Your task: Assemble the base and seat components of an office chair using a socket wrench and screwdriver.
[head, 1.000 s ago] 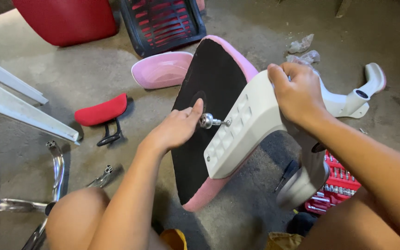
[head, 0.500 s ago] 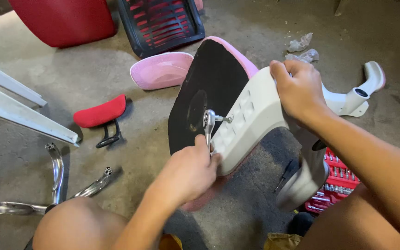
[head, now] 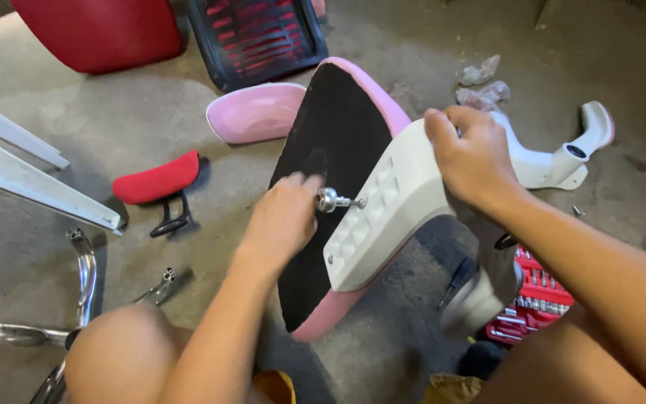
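**Two hands on an upturned pink seat**

A pink seat cushion (head: 338,172) stands tilted on the concrete floor (head: 151,120), its black underside facing the camera. A white plastic bracket (head: 383,209) lies against that underside. The left hand (head: 282,221) is clenched around the handle of a ratchet (head: 332,200), whose chrome head sits on a bolt at the bracket's edge. The right hand (head: 469,157) grips the top of the bracket. Behind the seat lie a small pink pad (head: 256,111) and a black and red mesh back (head: 256,34). Left of the seat rests a red pad (head: 156,179) on a black clip, with chrome tubes (head: 84,277) nearer the knee. Right of the seat, a white armrest (head: 570,153) lies on the floor, and a red socket case (head: 536,295) sits below it.
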